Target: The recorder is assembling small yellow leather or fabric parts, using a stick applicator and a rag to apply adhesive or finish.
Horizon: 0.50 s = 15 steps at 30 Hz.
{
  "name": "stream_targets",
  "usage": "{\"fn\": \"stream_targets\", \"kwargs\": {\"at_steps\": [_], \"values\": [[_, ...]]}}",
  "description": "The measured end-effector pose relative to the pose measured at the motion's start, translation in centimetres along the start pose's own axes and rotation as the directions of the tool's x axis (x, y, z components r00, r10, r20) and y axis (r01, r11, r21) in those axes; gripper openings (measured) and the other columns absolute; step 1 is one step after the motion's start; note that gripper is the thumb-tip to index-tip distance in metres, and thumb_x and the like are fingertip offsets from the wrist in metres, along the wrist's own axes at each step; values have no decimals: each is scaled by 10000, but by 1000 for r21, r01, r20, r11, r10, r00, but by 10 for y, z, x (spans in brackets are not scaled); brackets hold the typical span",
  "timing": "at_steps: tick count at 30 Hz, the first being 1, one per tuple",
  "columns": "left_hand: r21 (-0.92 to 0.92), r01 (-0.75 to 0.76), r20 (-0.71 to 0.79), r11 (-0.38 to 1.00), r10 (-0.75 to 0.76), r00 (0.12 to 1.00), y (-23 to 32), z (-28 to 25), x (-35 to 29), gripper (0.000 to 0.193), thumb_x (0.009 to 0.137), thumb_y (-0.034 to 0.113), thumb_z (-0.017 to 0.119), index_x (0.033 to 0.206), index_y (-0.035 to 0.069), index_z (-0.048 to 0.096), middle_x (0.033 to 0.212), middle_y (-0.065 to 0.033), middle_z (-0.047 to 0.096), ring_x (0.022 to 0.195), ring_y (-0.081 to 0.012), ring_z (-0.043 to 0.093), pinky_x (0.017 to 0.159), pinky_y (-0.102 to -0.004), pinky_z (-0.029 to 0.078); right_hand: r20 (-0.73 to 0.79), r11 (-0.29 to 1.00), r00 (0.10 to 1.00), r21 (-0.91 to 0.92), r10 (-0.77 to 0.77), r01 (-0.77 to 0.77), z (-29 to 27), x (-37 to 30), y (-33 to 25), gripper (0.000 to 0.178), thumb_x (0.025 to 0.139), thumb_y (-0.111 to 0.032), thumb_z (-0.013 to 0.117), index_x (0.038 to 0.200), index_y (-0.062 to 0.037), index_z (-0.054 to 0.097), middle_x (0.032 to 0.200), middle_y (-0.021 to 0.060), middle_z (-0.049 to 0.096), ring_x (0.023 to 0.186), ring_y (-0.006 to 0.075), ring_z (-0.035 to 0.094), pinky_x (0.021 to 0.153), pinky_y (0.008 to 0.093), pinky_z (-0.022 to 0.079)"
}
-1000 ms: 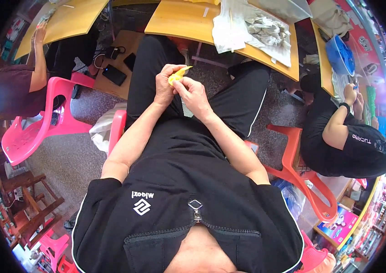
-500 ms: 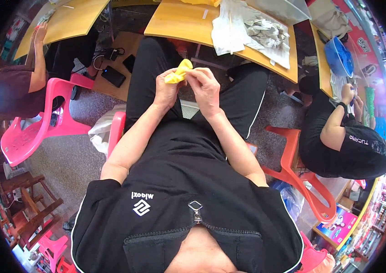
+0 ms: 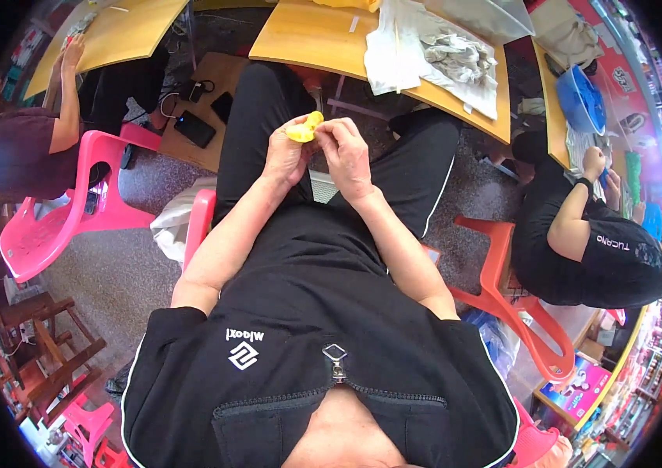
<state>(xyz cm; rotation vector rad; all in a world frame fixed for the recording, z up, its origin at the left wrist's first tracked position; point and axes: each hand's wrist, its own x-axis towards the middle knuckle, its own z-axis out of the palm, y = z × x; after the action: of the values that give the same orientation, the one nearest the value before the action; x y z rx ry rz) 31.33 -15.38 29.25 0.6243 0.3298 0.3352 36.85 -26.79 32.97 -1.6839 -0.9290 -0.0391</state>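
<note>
A small, soft-looking piece of bright yellow material, perhaps cloth, is held over my lap. My left hand is closed round its lower side, with part of the yellow hidden by the fingers. Close on the right, my right hand has thumb and fingertips pinched together near the yellow edge. What those fingertips hold, if anything, is too small to make out.
Ahead stands a wooden table bearing white cloth and a crumpled greyish heap. People sit at tables on either side. A pink chair stands left, an orange-red chair right, a blue basin far right.
The yellow piece has turned and bunched lower in my left hand. My right hand has shifted slightly down and left, its fingers drawing into a tighter pinch.
</note>
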Motion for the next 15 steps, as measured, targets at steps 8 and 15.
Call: {"fn": "stream_targets", "kwargs": {"at_steps": [8,15], "values": [[-58,185,-2,981,-185,983,6,6,-9,149,845,96,638,990,69,614,894,-11,630,772,-109,590,720,-270,513,-27,954,957,79,290,-288,-3,3,20,115,860,-88,587,925,3,609,850,87,599,736,168,594,681,278,478],[136,276,210,951,-300,930,15,3,-13,232,907,184,560,1113,77,566,950,4,605,824,-107,577,731,-342,536,257,547,800,615,541,-568,-3,0,31,153,889,-126,574,951,6,619,824,16,615,728,68,547,654,216,456]]}}
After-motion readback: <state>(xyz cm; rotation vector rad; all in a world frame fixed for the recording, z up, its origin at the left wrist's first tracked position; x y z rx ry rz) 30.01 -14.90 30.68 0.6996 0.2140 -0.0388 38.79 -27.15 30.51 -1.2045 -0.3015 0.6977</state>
